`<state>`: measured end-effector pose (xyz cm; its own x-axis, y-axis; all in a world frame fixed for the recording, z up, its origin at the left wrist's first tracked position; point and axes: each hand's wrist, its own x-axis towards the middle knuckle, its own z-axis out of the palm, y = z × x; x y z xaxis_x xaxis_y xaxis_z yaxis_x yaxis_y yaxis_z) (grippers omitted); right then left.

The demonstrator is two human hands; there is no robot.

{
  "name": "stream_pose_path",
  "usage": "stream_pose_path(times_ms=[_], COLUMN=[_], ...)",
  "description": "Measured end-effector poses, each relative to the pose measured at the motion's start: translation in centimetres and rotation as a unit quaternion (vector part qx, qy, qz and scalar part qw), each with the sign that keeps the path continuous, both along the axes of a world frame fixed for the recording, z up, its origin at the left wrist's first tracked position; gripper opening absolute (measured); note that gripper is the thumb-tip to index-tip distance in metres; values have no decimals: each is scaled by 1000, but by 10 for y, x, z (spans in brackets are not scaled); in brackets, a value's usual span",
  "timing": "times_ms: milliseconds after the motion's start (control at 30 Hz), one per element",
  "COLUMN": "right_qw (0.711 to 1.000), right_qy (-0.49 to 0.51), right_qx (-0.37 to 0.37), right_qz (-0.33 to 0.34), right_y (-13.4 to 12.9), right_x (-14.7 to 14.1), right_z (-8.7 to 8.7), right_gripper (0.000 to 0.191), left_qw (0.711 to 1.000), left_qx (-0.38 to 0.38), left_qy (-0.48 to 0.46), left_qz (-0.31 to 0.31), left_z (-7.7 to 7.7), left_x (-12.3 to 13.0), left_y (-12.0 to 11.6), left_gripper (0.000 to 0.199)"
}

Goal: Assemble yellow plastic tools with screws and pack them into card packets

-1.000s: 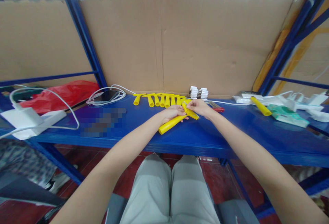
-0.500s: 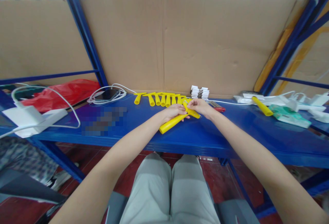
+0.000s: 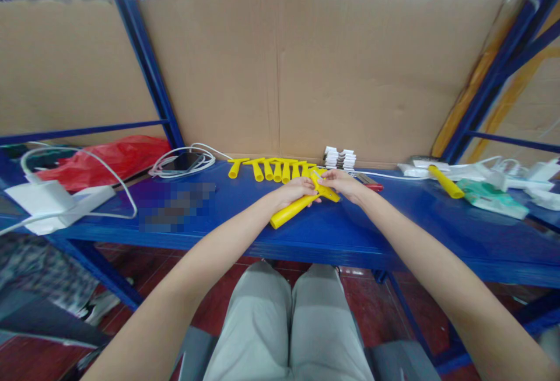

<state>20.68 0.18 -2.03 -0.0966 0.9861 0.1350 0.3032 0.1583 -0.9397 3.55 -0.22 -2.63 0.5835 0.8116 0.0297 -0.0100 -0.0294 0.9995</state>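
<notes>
A yellow T-shaped scraper [image 3: 289,213] lies across my hands just above the blue table, its round handle slanting toward my lap on the left. My left hand [image 3: 298,190] is closed around it near where handle and crosspiece meet. At the crosspiece, my right hand [image 3: 341,181] has its fingers pinched on the head; whether a small part is also between them is hidden. Behind my hands stands a row of several similar yellow scrapers [image 3: 277,171], partly covered by my left hand on the right end.
White stacked pieces [image 3: 340,158] stand against the cardboard, near a red-handled tool [image 3: 374,186]. Another yellow scraper [image 3: 446,181] lies right beside a green packet [image 3: 494,197]. Left are a phone [image 3: 187,162], coiled white cable [image 3: 160,168], red bag [image 3: 109,159] and white charger [image 3: 41,203].
The held scraper has shifted very slightly, its handle end a little to the left. Both hands keep nearly the same place and grip.
</notes>
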Motion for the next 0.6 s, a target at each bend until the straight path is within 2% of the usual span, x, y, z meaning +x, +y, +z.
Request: stream_pose_path(times_ms=[200, 333, 467, 600], right_qw=[999, 992, 961, 920], right_qy=[-29, -97, -197, -278], right_qx=[17, 78, 192, 274], right_qz=[24, -9, -33, -40], right_y=[6, 9, 15, 22], right_x=[6, 7, 8, 19], right_z=[-5, -9, -14, -8], right_gripper=[24, 28, 30, 27], left_qw=[1000, 999, 998, 997], left_qx=[-1, -18, -23, -24], left_qy=[15, 2, -11, -27], left_qz=[18, 46, 56, 67], left_z=[1, 1, 3, 7], left_x=[2, 5, 5, 4], left_y=[-3, -4, -5, -5], left_gripper=[15, 18, 20, 19])
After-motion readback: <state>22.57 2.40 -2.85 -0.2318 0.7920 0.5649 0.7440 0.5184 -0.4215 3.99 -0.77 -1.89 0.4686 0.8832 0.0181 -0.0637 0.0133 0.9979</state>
